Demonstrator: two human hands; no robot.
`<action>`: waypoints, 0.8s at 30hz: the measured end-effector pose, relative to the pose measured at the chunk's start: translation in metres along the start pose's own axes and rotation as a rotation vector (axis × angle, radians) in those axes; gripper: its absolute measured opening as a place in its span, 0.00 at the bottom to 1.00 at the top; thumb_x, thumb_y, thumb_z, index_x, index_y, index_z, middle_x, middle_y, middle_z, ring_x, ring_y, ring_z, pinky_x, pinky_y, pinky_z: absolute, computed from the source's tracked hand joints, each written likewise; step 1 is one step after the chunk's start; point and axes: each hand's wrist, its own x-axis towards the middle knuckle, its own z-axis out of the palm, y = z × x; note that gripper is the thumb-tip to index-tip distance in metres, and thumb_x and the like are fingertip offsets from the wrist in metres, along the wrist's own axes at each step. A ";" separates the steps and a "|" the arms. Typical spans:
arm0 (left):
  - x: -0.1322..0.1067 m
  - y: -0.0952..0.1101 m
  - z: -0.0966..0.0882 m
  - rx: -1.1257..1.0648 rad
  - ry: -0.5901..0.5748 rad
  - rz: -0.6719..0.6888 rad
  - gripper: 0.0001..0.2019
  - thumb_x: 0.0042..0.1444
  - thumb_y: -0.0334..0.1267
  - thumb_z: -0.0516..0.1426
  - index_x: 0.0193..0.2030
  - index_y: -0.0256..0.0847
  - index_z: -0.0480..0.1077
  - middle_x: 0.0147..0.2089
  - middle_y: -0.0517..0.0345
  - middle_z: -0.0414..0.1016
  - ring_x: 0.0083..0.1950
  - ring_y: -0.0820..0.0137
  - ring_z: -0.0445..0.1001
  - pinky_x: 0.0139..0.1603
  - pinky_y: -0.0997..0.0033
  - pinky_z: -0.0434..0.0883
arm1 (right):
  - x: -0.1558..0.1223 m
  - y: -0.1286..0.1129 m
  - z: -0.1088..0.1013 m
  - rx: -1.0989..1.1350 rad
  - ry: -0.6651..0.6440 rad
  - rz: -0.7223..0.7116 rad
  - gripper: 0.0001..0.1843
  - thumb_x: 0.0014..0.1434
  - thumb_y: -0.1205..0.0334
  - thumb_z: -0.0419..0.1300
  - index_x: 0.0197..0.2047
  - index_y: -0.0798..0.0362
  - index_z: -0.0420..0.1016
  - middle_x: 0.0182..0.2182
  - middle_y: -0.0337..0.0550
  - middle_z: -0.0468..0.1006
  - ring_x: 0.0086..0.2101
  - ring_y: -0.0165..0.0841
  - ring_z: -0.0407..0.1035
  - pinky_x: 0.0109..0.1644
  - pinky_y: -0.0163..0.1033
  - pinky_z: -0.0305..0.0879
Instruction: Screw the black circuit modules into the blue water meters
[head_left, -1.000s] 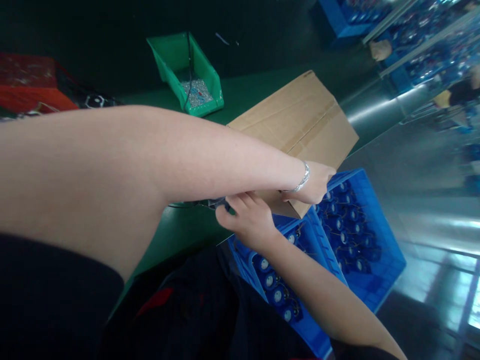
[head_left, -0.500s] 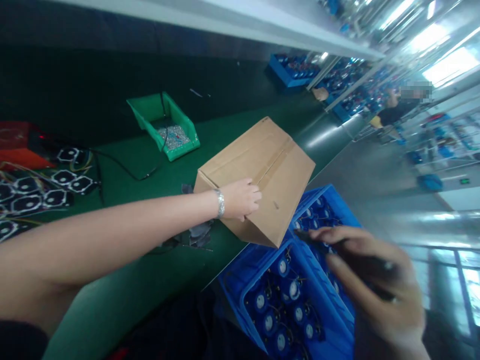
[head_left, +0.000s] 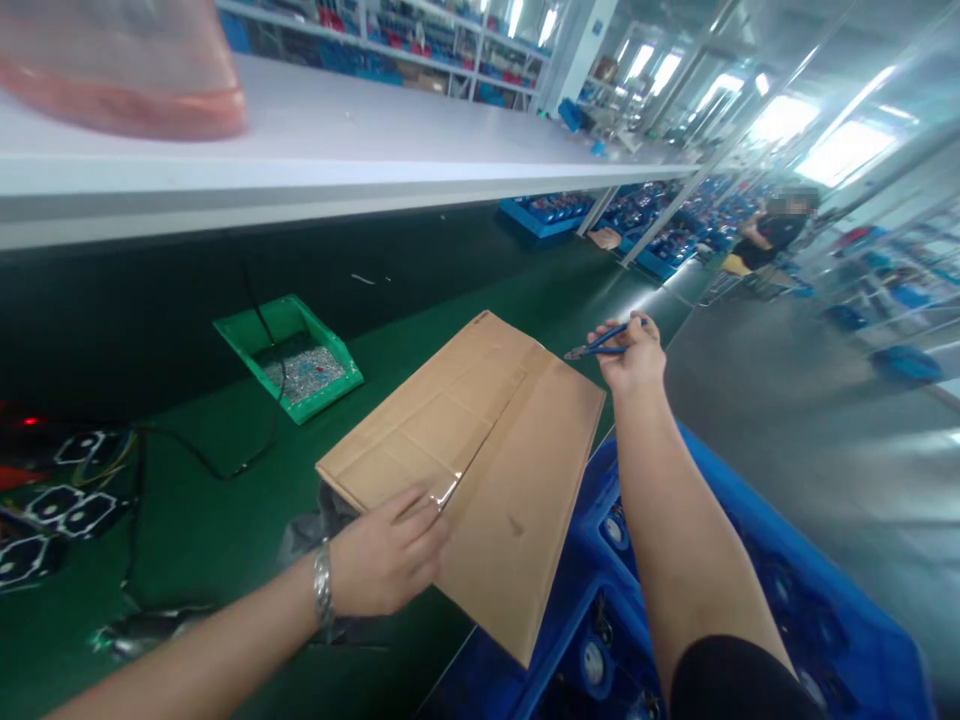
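A closed cardboard box (head_left: 525,480) lies tilted on the green bench, its near right corner over the blue crates. My left hand (head_left: 394,550) is at the box's near left side, fingers bent and closed at the central seam. A shiny strip of clear tape (head_left: 448,489) shows at those fingertips; the exact grip is partly hidden. Beyond the box's far right corner, my right hand (head_left: 634,355) is closed around blue-handled cutting pliers (head_left: 607,342), whose jaws point left above the box.
A green bin (head_left: 322,395) of small metal parts stands left of the box. Blue crates (head_left: 720,480) with round parts are at the right. Black-framed parts (head_left: 64,510) and a cable (head_left: 202,455) lie left. A white shelf (head_left: 390,165) crosses above; a person (head_left: 772,235) sits far off.
My right hand has moved with the pliers from the lower right to beyond the box. My left hand has shifted to the seam's near end. The camera view has tilted up.
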 end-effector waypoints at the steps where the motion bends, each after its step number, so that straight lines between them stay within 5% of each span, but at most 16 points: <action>1: 0.002 0.004 0.003 -0.011 0.011 -0.080 0.14 0.55 0.29 0.44 0.42 0.33 0.69 0.42 0.47 0.70 0.46 0.60 0.65 0.52 0.49 0.59 | 0.013 0.006 0.002 -0.001 0.023 0.012 0.06 0.59 0.62 0.44 0.41 0.48 0.53 0.24 0.33 0.66 0.23 0.25 0.66 0.32 0.39 0.68; 6: 0.005 0.019 0.019 -0.040 0.108 -0.419 0.18 0.55 0.25 0.43 0.47 0.37 0.67 0.48 0.47 0.68 0.53 0.63 0.64 0.56 0.51 0.58 | 0.066 0.028 0.012 -0.055 0.099 0.083 0.05 0.58 0.66 0.43 0.39 0.50 0.54 0.20 0.32 0.63 0.19 0.25 0.63 0.28 0.38 0.67; 14: 0.001 0.016 0.026 -0.048 0.212 -0.380 0.14 0.60 0.29 0.44 0.42 0.37 0.69 0.42 0.51 0.73 0.52 0.67 0.67 0.60 0.56 0.56 | 0.087 0.036 0.023 -0.159 0.091 0.139 0.11 0.61 0.65 0.45 0.44 0.61 0.59 0.22 0.35 0.62 0.21 0.19 0.59 0.26 0.27 0.63; 24: 0.000 0.024 0.032 -0.092 0.215 -0.453 0.11 0.60 0.30 0.45 0.41 0.35 0.68 0.42 0.51 0.73 0.52 0.66 0.67 0.61 0.55 0.54 | 0.089 0.034 0.021 -0.222 0.021 0.177 0.09 0.56 0.73 0.45 0.40 0.58 0.60 0.19 0.34 0.61 0.19 0.21 0.60 0.24 0.27 0.63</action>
